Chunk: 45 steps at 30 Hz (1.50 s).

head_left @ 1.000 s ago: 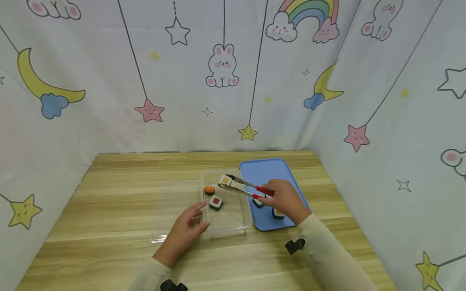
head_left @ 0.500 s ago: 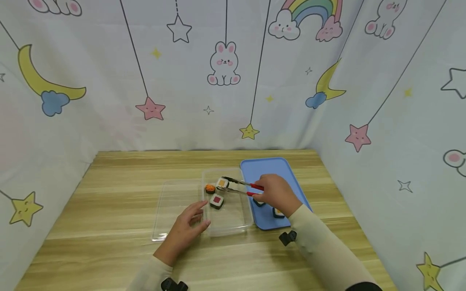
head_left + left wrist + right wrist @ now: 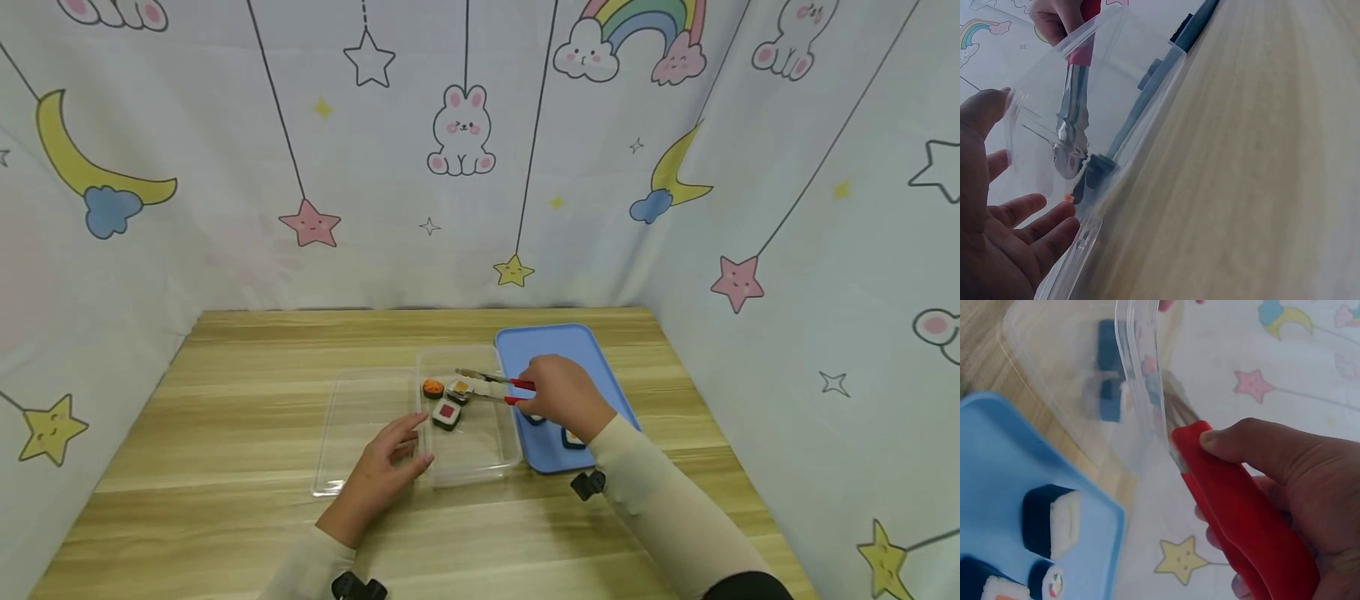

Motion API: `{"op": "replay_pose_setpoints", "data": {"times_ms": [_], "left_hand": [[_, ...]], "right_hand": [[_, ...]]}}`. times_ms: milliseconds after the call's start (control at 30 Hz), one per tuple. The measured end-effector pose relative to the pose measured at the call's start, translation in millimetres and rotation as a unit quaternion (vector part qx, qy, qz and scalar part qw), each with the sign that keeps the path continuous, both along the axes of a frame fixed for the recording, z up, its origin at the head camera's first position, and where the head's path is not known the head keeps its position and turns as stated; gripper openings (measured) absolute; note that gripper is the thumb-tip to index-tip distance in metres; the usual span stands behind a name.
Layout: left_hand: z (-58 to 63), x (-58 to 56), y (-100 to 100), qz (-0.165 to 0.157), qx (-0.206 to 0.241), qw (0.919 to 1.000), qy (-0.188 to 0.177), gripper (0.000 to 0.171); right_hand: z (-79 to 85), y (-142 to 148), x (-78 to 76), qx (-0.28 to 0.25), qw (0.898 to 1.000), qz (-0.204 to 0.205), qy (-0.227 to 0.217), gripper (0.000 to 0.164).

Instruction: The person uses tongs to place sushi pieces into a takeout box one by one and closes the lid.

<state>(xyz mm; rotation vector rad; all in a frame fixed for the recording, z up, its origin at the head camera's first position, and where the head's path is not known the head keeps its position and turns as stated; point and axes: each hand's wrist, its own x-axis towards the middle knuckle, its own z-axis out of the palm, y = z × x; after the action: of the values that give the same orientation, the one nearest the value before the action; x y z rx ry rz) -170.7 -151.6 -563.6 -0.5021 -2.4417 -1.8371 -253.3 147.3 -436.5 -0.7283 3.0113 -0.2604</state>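
Observation:
My right hand [image 3: 566, 396] grips the red handles of metal tongs [image 3: 522, 384] over a clear plastic box [image 3: 472, 457]. The tong tips are down in the box, around a toy sushi roll [image 3: 459, 388] with a yellow-orange centre. Beside that roll are an orange-topped sushi piece [image 3: 432, 388] and a white, dark-wrapped roll [image 3: 447, 414] with a red centre. At the box's left side is my left hand [image 3: 378, 467], its fingers relaxed and spread along the wall. In the left wrist view the tong head [image 3: 1069, 156] shows through the clear plastic.
A blue tray [image 3: 551, 346] adjoins the box on the right; several sushi pieces lie on it, among them a white-and-dark roll [image 3: 1063, 522]. The transparent lid [image 3: 367, 417] lies left of the box. Patterned cloth walls stand around the wooden table [image 3: 262, 367].
The right hand has moved left with the tongs and lowered the yellow-centred roll into the box next to the other two pieces. The tong arms now look wider apart. The left hand has stayed in place.

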Motion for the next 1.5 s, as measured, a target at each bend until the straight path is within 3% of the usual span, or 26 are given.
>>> {"op": "replay_pose_setpoints", "data": {"times_ms": [233,367,500,733,1000,1267,1500], "left_hand": [[-1.1,0.4,2.2,0.005,0.002,1.0,0.001,0.059],[-0.1,0.6,1.8,0.002,-0.004,1.0,-0.006,0.061],[-0.2,0.4,0.2,0.004,-0.008,1.0,0.002,0.061],[-3.8,-1.4,-1.2,0.008,-0.014,0.9997,0.016,0.061],[-3.9,-1.5,0.4,0.005,-0.011,0.9998,0.019,0.061],[-3.4,-1.3,0.9,0.003,-0.006,0.9998,0.02,0.061],[-3.0,-0.9,0.5,0.002,-0.007,0.9998,0.018,0.061]], "right_hand": [[-3.9,19.6,4.2,-0.07,0.997,-0.019,0.013,0.028],[-10.6,42.2,9.4,-0.124,0.99,-0.038,0.048,0.041],[-20.3,68.2,12.8,-0.163,0.982,-0.056,0.078,0.042],[-33.2,112.3,22.5,-0.153,0.981,-0.098,0.072,0.041],[-51.7,149.9,39.5,-0.151,0.978,-0.14,0.025,0.037],[-65.0,166.7,51.6,-0.141,0.979,-0.144,0.029,0.036],[-61.1,166.4,52.0,-0.135,0.98,-0.143,0.02,0.037]]}}
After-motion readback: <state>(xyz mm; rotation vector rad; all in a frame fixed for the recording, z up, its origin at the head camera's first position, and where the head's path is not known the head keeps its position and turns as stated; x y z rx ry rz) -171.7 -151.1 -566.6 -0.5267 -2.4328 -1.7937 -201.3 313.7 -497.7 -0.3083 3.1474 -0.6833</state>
